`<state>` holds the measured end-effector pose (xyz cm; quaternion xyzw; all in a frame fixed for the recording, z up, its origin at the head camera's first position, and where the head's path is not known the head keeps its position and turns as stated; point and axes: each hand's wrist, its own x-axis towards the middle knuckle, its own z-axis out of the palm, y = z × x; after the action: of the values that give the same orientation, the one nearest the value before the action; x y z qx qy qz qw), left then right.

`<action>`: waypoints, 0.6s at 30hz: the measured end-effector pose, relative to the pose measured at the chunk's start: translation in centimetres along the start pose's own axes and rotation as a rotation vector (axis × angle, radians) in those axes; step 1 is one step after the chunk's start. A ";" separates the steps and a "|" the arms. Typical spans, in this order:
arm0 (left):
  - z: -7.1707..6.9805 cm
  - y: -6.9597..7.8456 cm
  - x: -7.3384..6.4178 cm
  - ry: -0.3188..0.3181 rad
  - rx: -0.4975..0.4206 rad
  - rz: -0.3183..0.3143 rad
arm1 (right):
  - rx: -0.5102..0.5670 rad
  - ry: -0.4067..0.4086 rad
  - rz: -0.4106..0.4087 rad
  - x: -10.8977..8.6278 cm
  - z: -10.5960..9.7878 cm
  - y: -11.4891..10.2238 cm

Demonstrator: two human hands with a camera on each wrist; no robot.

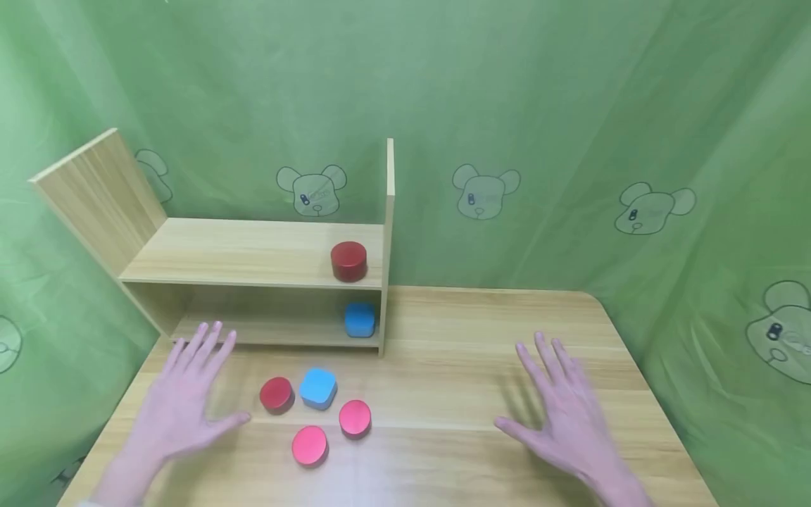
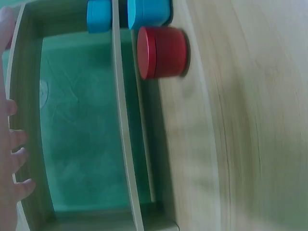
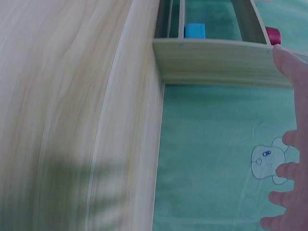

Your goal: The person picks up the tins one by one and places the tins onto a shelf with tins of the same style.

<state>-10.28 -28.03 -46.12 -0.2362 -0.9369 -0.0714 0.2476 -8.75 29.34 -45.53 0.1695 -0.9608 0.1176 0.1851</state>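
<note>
My left hand (image 1: 184, 403) hovers over the table's left side with fingers spread, holding nothing. Nearest to it is a dark red round block (image 1: 277, 395). Beside that lie a blue rounded-square block (image 1: 318, 388) and two pink round blocks, one at the front (image 1: 310, 446) and one to its right (image 1: 355, 419). On the right, my right hand (image 1: 566, 415) is also spread in the air, apart from everything. A wooden two-tier shelf (image 1: 253, 253) carries a red round block (image 1: 349, 261) on its upper board and a blue block (image 1: 360, 320) on the lower one.
The shelf's tall right side panel (image 1: 388, 246) and slanting left panel (image 1: 101, 201) rise at the back left of the wooden table (image 1: 456, 352). A green curtain (image 1: 545, 91) with printed bear heads hangs behind and along both sides.
</note>
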 end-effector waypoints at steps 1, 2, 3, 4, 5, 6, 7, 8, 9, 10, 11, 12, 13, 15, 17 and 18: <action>-0.1 -0.3 -0.1 0.009 -0.020 -0.005 | 0.016 -0.001 0.013 0.1 0.0 -0.3; -0.1 -0.5 -0.2 0.019 -0.036 -0.011 | 0.039 -0.002 0.027 0.2 0.1 -0.5; -0.1 -0.8 -0.3 0.032 -0.056 -0.019 | 0.065 -0.003 0.042 0.3 0.1 -0.8; -0.2 -1.2 -0.5 0.039 -0.076 -0.029 | 0.092 0.001 0.056 0.5 0.2 -1.1; -0.3 -1.5 -0.6 0.048 -0.098 -0.041 | 0.120 0.006 0.067 0.7 0.3 -1.4; -0.4 -1.9 -0.7 0.054 -0.116 -0.057 | 0.146 0.015 0.073 0.8 0.5 -1.7; -0.5 -2.2 -0.8 0.051 -0.134 -0.082 | 0.169 0.028 0.078 1.0 0.6 -2.0; -0.6 -2.4 -1.0 0.045 -0.149 -0.114 | 0.198 0.037 0.081 1.2 0.8 -2.3; -0.8 -2.7 -1.2 0.041 -0.169 -0.148 | 0.226 0.048 0.085 1.3 0.9 -2.5; -0.9 -2.9 -1.3 0.030 -0.189 -0.186 | 0.251 0.058 0.087 1.5 1.1 -2.8; -1.0 -3.1 -1.4 0.026 -0.211 -0.224 | 0.277 0.064 0.090 1.6 1.3 -3.0; -1.1 -3.3 -1.6 0.023 -0.232 -0.264 | 0.299 0.072 0.090 1.8 1.4 -3.3; -1.2 -3.6 -1.7 0.023 -0.253 -0.307 | 0.321 0.077 0.089 2.1 1.6 -3.6; -1.4 -4.0 -1.8 0.052 -0.294 -0.369 | 0.365 0.093 0.080 2.6 2.0 -4.1; -1.4 -4.6 -1.8 0.099 -0.331 -0.420 | 0.393 0.113 0.065 3.1 2.4 -4.6; -1.4 -4.8 -1.7 0.128 -0.341 -0.443 | 0.405 0.130 0.054 3.3 2.6 -4.8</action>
<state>-10.67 -33.32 -45.87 -0.0591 -0.9226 -0.2949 0.2414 -10.68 23.24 -45.81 0.1693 -0.9079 0.3237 0.2055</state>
